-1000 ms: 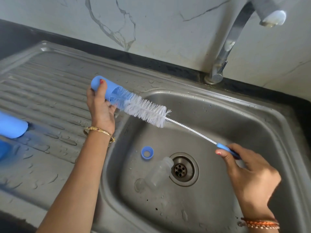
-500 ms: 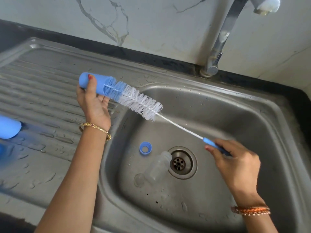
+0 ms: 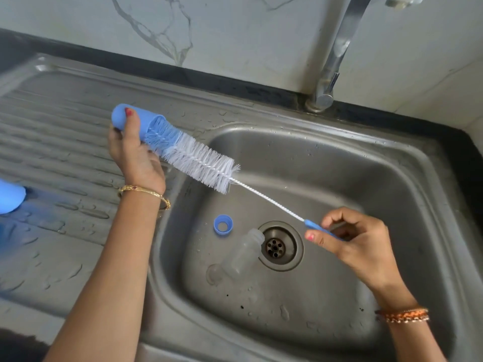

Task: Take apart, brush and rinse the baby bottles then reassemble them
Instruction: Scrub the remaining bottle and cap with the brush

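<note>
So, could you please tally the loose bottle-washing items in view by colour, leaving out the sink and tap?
Blue: 3 – cap in the left hand, ring in the basin, item at the left edge of the drainboard
Clear: 1 – bottle lying by the drain
Blue and white: 1 – brush, handle in the right hand
Total: 5

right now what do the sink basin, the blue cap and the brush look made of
Sink basin: brushed stainless steel by its dull grey sheen, wet with droplets.
Blue cap: smooth matte plastic, probably.
Brush: white and blue synthetic-looking bristles on a twisted wire stem.
</note>
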`<state>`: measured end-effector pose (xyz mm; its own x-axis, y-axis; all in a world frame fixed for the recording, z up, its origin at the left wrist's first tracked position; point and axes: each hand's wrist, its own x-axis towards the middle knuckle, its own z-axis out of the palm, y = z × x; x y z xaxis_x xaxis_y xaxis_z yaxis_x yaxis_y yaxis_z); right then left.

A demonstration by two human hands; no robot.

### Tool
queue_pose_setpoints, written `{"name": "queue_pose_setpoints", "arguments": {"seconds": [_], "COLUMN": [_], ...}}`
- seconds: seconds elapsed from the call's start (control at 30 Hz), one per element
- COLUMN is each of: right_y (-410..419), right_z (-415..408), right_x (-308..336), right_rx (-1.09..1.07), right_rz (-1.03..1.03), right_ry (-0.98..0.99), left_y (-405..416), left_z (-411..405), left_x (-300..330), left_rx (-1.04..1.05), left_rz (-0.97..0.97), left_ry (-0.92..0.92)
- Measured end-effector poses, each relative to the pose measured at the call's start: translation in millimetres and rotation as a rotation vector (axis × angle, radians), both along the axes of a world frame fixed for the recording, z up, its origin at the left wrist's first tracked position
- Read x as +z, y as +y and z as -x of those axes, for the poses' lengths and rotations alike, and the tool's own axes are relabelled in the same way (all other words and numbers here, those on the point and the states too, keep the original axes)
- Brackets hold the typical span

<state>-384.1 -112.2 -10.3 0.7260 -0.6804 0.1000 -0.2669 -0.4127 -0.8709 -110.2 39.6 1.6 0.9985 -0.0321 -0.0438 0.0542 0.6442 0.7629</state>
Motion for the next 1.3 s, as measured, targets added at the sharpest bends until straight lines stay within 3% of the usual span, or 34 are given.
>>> {"name": "queue_pose_setpoints", "arguments": {"seconds": [0.1, 0.17, 0.23, 0.33, 0.4, 0.5, 0.53, 0.63, 0.7, 0.77, 0.87, 0.9, 0.97, 1.0, 1.13, 1.17, 1.23, 1.3], "right_y": [0.6, 4.0, 4.6, 3.4, 3.9, 6.9, 8.8, 11.2, 15.0, 16.0, 11.8, 9.1, 5.3, 4.8, 5.5, 6.6, 9.2, 9.3], "right_z": [0.1, -1.7, -2.8, 1.3, 2.2, -2.3, -4.1, -4.7, -5.0, -7.6, -4.9, -2.9, 0.2, 0.0, -4.0, -4.1, -3.8, -6.8], "right_x": [-5.4, -4.3, 1.6, 11.4, 10.8, 8.2, 8.4, -1.5, -3.1, 3.3, 14.5, 16.8, 14.3, 10.7, -3.1, -2.5, 0.2, 4.2], "right_rx": [-0.038, -0.125, -0.173, 0.032, 0.086, 0.002, -0.016, -0.114, -0.192, -0.134, 0.181, 0.186, 0.154, 0.126, -0.174, -0.245, -0.305, -0.250], "right_rz": [0.325, 0.370, 0.120, -0.565, -0.730, -0.484, -0.336, 0.389, 0.560, 0.334, -0.494, -0.615, -0.598, -0.497, 0.259, 0.369, 0.342, -0.047], "right_ry": [0.008, -0.028, -0.052, 0.134, 0.258, 0.173, 0.147, 0.274, 0.206, 0.180, 0.213, 0.215, 0.163, 0.132, 0.184, 0.179, 0.175, 0.178], "left_y": [-1.2, -0.9, -1.4, -2.8, -4.5, -5.6, -5.6, -5.2, -4.5, -1.8, 1.5, 1.6, 0.4, -0.8, -5.2, -5.7, -5.8, -6.2], "left_z": [-0.6, -1.7, -1.7, -1.8, -1.0, 1.1, 1.7, 0.8, -0.7, -2.3, -4.0, -3.3, -1.9, -0.7, 2.7, 3.3, 3.9, 3.3], "left_x": [-1.1, -1.3, -0.9, -2.9, -3.2, -1.9, -1.8, -1.2, -1.7, -2.2, -2.6, -2.3, -2.8, -2.3, -2.8, -3.5, -3.5, -1.9], "left_rx": [0.053, 0.021, -0.025, -0.085, -0.087, -0.047, -0.029, 0.024, 0.041, 0.047, 0.015, -0.008, -0.033, -0.031, 0.001, -0.007, -0.049, -0.105], "left_rz": [-0.006, -0.015, -0.001, 0.000, -0.021, -0.010, -0.006, -0.003, 0.013, 0.025, 0.037, 0.057, 0.068, 0.057, 0.012, 0.006, 0.021, 0.060], "left_ry": [-0.006, 0.009, 0.027, 0.027, 0.035, 0.035, 0.031, 0.017, 0.002, -0.028, -0.090, -0.092, -0.098, -0.102, -0.074, -0.064, -0.049, -0.035]}}
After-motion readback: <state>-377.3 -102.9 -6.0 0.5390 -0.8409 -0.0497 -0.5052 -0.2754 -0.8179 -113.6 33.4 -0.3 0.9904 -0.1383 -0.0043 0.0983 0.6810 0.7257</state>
